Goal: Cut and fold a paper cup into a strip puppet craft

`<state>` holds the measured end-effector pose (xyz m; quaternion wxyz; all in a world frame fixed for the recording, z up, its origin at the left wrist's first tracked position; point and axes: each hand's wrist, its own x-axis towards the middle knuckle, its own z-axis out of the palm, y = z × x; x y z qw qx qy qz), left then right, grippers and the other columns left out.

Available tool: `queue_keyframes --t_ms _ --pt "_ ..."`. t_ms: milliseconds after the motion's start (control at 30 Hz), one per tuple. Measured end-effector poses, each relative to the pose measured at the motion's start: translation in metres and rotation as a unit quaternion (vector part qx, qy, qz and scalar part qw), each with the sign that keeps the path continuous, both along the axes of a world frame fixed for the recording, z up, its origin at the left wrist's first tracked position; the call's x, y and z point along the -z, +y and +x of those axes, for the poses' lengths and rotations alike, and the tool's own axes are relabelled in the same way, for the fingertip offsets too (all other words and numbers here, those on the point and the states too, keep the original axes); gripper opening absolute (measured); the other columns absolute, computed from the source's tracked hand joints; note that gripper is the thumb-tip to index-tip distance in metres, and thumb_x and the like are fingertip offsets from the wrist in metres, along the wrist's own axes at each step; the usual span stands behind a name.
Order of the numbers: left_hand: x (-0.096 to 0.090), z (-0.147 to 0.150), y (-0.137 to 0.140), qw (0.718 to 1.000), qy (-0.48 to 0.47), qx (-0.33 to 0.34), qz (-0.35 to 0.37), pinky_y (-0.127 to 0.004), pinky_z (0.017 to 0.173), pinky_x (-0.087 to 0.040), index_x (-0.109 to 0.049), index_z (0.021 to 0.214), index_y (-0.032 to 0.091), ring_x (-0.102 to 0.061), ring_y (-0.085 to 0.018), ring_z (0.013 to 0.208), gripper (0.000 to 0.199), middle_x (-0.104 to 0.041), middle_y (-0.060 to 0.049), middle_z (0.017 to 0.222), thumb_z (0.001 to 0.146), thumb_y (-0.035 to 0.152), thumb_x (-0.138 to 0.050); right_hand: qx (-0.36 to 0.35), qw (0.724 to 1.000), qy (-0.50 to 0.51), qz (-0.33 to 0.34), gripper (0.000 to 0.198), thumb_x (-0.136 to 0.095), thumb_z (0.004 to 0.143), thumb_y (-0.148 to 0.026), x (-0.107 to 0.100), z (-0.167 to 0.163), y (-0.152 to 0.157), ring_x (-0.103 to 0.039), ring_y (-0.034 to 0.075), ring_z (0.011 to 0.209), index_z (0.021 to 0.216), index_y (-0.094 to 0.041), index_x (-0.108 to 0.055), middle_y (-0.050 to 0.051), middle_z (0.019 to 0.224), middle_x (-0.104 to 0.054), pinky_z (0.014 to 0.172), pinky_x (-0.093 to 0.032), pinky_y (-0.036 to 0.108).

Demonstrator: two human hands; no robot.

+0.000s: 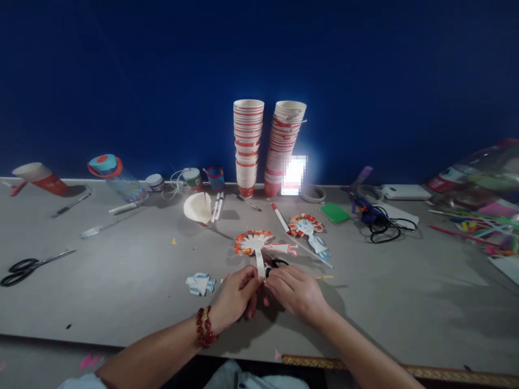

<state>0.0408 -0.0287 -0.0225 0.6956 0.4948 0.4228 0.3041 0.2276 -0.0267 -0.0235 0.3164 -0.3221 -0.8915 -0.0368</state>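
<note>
Close together near the table's front, my left hand and my right hand pinch the lower end of a white paper strip between their fingertips. The strip's top meets a round paper cutout with a fringed orange-red edge. From that cutout, a white paper figure piece with red outlines points right. Partly hidden behind my right fingers are black scissor handles. Left of my hands lies a blue-edged paper clothes cutout. A second fringed paper head with a blue-and-white body lies farther back.
Two tall stacks of paper cups stand against the blue wall. Scissors, a tilted bottle, a cut cup piece, a marker, a green pad and black cords lie around.
</note>
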Motion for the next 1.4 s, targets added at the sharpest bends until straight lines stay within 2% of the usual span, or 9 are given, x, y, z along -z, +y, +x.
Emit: queue_keyframes --t_ms 100,233,300,433,567,700,900,1100,1400 --pt "-0.003 0.0 -0.001 1.0 0.011 -0.003 0.016 -0.017 0.031 -0.026 -0.05 0.076 0.02 -0.037 -0.005 0.028 0.029 -0.062 0.005 0.054 0.09 0.046 -0.05 -0.009 1.0 -0.009 -0.014 0.023 -0.046 0.1 -0.017 0.0 0.001 0.001 -0.06 0.016 0.071 0.083 -0.019 -0.061 0.004 0.078 -0.068 0.068 -0.045 0.03" --pt "-0.003 0.0 -0.002 0.999 0.031 -0.008 0.039 -0.018 0.033 -0.028 -0.056 0.077 0.02 -0.034 -0.007 0.027 0.03 -0.043 0.01 0.037 0.09 0.047 -0.051 0.0 0.999 -0.021 -0.034 0.025 -0.043 0.102 -0.019 0.005 0.003 0.004 -0.06 0.017 0.073 0.084 -0.018 -0.061 0.004 0.078 -0.067 0.069 -0.046 0.031" --pt "-0.003 -0.001 -0.003 0.999 0.028 -0.004 0.041 -0.018 0.032 -0.028 -0.055 0.077 0.021 -0.036 -0.007 0.028 0.029 -0.044 0.01 0.039 0.088 0.048 -0.054 0.002 0.999 -0.024 -0.044 0.025 -0.042 0.102 -0.019 0.006 0.003 0.005 -0.061 0.018 0.075 0.086 -0.018 -0.061 0.004 0.079 -0.067 0.071 -0.046 0.031" --pt "-0.002 0.0 -0.003 0.999 0.025 -0.007 0.036 -0.019 0.031 -0.026 -0.053 0.074 0.02 -0.038 -0.005 0.028 0.032 -0.061 0.004 0.055 0.086 0.049 -0.056 -0.003 0.999 -0.015 -0.042 0.021 -0.045 0.1 -0.018 0.003 0.003 0.003 -0.061 0.017 0.073 0.087 -0.019 -0.061 0.004 0.079 -0.068 0.072 -0.046 0.03" --pt "-0.001 0.0 -0.003 0.999 0.021 -0.015 0.033 -0.019 0.032 -0.026 -0.052 0.072 0.02 -0.037 -0.005 0.028 0.035 -0.065 0.002 0.057 0.088 0.05 -0.053 0.001 1.0 -0.006 -0.018 0.017 -0.048 0.098 -0.016 -0.002 0.001 0.001 -0.061 0.017 0.072 0.087 -0.019 -0.061 0.004 0.077 -0.068 0.07 -0.046 0.031" --pt "0.001 0.001 -0.002 0.999 0.019 -0.019 0.03 -0.019 0.033 -0.028 -0.053 0.071 0.02 -0.034 -0.005 0.028 0.036 -0.058 0.005 0.048 0.088 0.051 -0.053 -0.003 1.0 0.011 -0.025 0.019 -0.047 0.098 -0.015 -0.004 -0.001 0.001 -0.06 0.017 0.071 0.087 -0.019 -0.061 0.004 0.076 -0.067 0.069 -0.045 0.03" --pt "0.007 0.002 0.0 0.999 0.003 -0.031 0.029 -0.019 0.035 -0.03 -0.054 0.073 0.02 -0.031 -0.006 0.027 0.033 -0.039 0.012 0.036 0.088 0.05 -0.055 -0.002 1.0 0.003 -0.031 0.023 -0.046 0.099 -0.015 0.002 -0.001 0.003 -0.058 0.016 0.067 0.082 -0.019 -0.06 0.003 0.073 -0.066 0.067 -0.043 0.029" --pt "0.006 0.001 -0.001 0.999 0.007 -0.025 0.024 -0.019 0.032 -0.026 -0.052 0.076 0.02 -0.037 -0.004 0.028 0.033 -0.067 0.002 0.063 0.087 0.051 -0.054 0.001 0.999 0.014 -0.043 0.019 -0.047 0.099 -0.017 0.001 -0.001 0.002 -0.059 0.016 0.069 0.086 -0.018 -0.061 0.003 0.075 -0.068 0.07 -0.044 0.03" --pt "0.004 0.001 -0.001 1.0 0.003 -0.019 0.012 -0.019 0.03 -0.022 -0.049 0.075 0.02 -0.042 -0.006 0.028 0.036 -0.067 0.002 0.059 0.089 0.054 -0.051 -0.02 1.0 0.011 -0.012 0.023 -0.045 0.099 -0.015 -0.002 -0.001 0.003 -0.056 0.016 0.068 0.082 -0.018 -0.061 0.002 0.074 -0.067 0.069 -0.04 0.03"
